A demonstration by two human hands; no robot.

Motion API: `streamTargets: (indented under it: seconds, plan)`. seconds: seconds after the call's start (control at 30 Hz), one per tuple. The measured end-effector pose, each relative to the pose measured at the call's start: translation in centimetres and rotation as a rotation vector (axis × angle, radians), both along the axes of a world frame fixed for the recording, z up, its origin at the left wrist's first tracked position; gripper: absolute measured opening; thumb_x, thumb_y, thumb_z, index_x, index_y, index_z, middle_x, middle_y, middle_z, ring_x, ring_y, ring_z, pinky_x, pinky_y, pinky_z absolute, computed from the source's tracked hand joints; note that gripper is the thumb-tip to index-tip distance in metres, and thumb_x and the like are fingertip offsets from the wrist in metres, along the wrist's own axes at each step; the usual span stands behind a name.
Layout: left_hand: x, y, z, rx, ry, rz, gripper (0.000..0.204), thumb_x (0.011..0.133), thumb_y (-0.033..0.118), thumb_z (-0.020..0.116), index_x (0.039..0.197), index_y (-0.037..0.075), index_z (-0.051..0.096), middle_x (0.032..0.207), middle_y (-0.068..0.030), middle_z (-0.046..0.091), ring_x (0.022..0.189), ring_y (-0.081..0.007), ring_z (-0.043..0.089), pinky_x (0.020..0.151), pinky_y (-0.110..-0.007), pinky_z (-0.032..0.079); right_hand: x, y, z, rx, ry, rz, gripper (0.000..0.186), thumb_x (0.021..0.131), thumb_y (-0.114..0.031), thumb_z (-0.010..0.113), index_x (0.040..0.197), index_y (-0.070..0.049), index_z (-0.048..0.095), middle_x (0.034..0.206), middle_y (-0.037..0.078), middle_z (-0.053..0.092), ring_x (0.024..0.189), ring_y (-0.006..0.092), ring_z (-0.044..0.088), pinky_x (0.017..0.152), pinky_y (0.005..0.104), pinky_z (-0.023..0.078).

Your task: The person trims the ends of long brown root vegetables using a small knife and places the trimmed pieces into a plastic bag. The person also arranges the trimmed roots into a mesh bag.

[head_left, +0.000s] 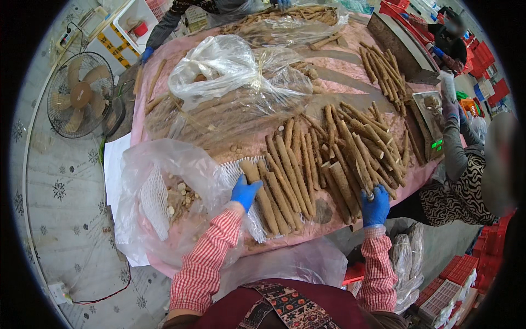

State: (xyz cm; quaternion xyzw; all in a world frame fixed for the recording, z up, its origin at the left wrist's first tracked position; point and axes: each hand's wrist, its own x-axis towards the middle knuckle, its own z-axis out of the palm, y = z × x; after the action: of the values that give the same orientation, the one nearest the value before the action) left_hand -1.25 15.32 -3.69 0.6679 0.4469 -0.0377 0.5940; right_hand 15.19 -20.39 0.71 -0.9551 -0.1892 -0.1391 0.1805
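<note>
My left hand point(246, 192), in a blue glove, is closed round the leftmost yam root point(267, 210) of a row. That row of long brown yam roots lies partly on a white foam net point(234, 171). At the right, my gloved right hand point(376, 206) grips the near end of a yam root point(359, 159) in a heap. Its fingertips are partly hidden by the root ends. Left of my left hand, a clear plastic bag point(164, 151) lies spread open, with root offcuts point(185, 197) and another foam net point(155, 200) in it.
Plastic-wrapped yam roots point(219, 120) lie beyond on the pink-covered table point(334, 85). More roots point(383, 71) are at the far right beside a scale point(427, 107). A co-worker's arms point(466, 131) reach in there. Another person's gloved hand point(147, 54) is at the far left, near a fan point(81, 96).
</note>
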Motion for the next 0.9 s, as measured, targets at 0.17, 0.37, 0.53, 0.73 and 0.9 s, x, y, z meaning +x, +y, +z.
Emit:
streamTargets:
  seconds: [0.17, 0.37, 0.53, 0.73, 0.9]
  plan:
    - [-2.1, -0.5, 3.7, -0.56, -0.305, 0.252, 0.042, 0.09, 0.019, 0.057, 0.127, 0.0, 0.051, 0.111, -0.0113, 0.062, 0.096, -0.0215, 0.061, 0.085, -0.034, 0.052, -0.5, -1.3, 0.9, 0.362, -0.031, -0.082, 0.03, 0.07, -0.009, 0.082, 0.09, -0.001, 0.061, 0.102, 0.015, 0.065, 0.094, 0.0315, 0.063, 0.083, 0.0361, 0.05]
    - [-3.9, -0.7, 5.2, -0.781, -0.295, 0.12, 0.041, 0.094, 0.024, 0.053, 0.129, 0.002, 0.052, 0.111, -0.0081, 0.06, 0.095, -0.0187, 0.058, 0.084, -0.03, 0.05, 4.0, -2.7, 3.5, 0.306, -0.161, -0.047, 0.029, 0.074, -0.007, 0.078, 0.097, -0.002, 0.061, 0.107, 0.014, 0.065, 0.096, 0.0298, 0.062, 0.084, 0.0347, 0.049]
    - [-4.2, -2.9, 7.0, -0.555, -0.329, 0.071, 0.047, 0.096, 0.023, 0.056, 0.137, 0.002, 0.044, 0.126, -0.0087, 0.058, 0.092, -0.0175, 0.061, 0.076, -0.029, 0.053, 5.2, -2.1, 4.2, -0.026, 0.146, -0.089, 0.034, 0.073, -0.016, 0.077, 0.101, -0.002, 0.063, 0.105, 0.017, 0.064, 0.098, 0.0361, 0.059, 0.085, 0.0388, 0.048]
    - [-6.0, -3.9, 10.8, -0.428, -0.334, 0.039, 0.043, 0.094, 0.018, 0.06, 0.132, 0.002, 0.048, 0.112, -0.0064, 0.06, 0.093, -0.0134, 0.059, 0.076, -0.028, 0.052, 3.7, -0.7, 2.7, -0.176, -0.019, -0.072, 0.026, 0.075, -0.019, 0.076, 0.086, -0.002, 0.06, 0.118, 0.022, 0.06, 0.103, 0.0394, 0.056, 0.088, 0.0444, 0.047]
    - [-9.2, -3.3, 14.0, -0.175, -0.395, -0.052, 0.043, 0.09, 0.015, 0.066, 0.127, -0.002, 0.052, 0.108, -0.0049, 0.06, 0.095, -0.0107, 0.055, 0.085, -0.027, 0.047, -2.4, 8.4, 5.7, 0.515, 0.293, 0.25, 0.017, 0.086, -0.009, 0.071, 0.084, -0.001, 0.056, 0.078, 0.007, 0.052, 0.071, 0.018, 0.051, 0.066, 0.0281, 0.043]
